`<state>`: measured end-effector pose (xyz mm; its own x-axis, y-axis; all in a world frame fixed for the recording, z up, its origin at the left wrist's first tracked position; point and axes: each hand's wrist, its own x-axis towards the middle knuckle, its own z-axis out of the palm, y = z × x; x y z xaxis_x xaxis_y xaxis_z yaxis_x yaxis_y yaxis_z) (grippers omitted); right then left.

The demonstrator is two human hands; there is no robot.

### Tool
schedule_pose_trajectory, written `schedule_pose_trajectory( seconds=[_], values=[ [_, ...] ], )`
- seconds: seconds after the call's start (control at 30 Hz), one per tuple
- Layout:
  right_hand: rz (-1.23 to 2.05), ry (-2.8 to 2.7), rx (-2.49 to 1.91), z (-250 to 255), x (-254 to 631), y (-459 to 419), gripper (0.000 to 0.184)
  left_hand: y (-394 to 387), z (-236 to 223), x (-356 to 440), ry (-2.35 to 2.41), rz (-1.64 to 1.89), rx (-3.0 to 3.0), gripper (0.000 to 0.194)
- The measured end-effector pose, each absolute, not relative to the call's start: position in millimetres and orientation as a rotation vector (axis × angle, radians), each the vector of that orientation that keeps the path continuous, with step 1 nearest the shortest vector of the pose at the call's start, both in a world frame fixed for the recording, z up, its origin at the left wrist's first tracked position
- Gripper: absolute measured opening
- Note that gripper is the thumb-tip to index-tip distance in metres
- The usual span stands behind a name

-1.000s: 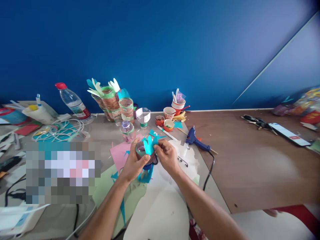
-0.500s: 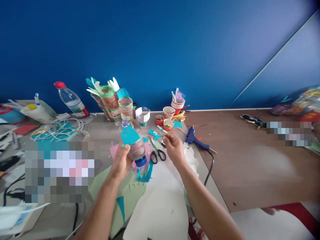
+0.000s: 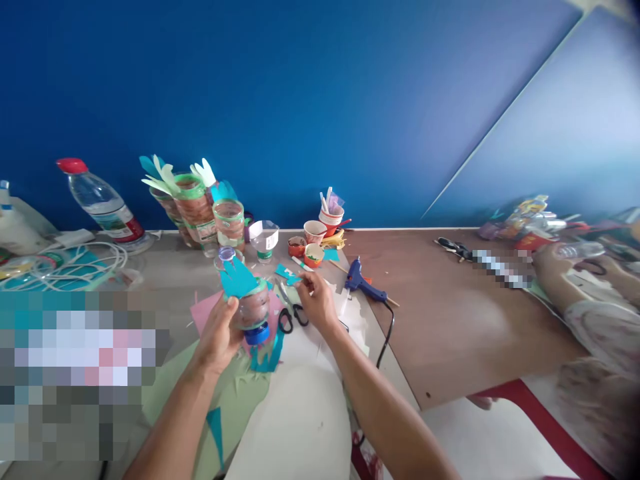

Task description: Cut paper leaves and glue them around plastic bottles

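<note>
Blue wall [image 3: 310, 113] behind a grey-and-brown tabletop [image 3: 470, 333]. Head view: landmark is the clear plastic bottle section with a blue screw cap [image 3: 253, 309], raised above the papers, cap down. Left hand [image 3: 217, 337] grips its side; turquoise cut-paper fronds [image 3: 238, 277] stand at its upper rim. Right hand [image 3: 319, 303], right of it, fingers curled narrow; cannot tell if anything is pinched. Black-handled scissors [image 3: 286, 321] just right of it, blue glue gun [image 3: 367, 287] farther right. Judged step: working paper at the rim; next move calls for steady left support, light fingertips.
</note>
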<state>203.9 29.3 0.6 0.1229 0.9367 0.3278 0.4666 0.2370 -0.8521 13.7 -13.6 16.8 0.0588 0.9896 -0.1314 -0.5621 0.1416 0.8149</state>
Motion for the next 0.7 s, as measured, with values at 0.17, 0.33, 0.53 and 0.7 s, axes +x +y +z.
schedule_pose_trajectory(
  seconds=[0.17,0.33,0.53,0.7],
  values=[
    [0.597,-1.496,-1.383,-2,209,32,0.025,-11,15,15,0.762,1.342,0.559,0.049],
    [0.681,-1.392,-1.347,4,208,32,0.025,-13,17,16,0.734,1.31,0.531,0.053],
    [0.801,-1.298,-1.241,38,208,14,0.027,-14,19,17,0.701,1.306,0.515,0.055],
    [0.686,-1.439,-1.354,55,245,7,0.033,-14,19,16,0.638,1.29,0.533,0.055]
  ],
)
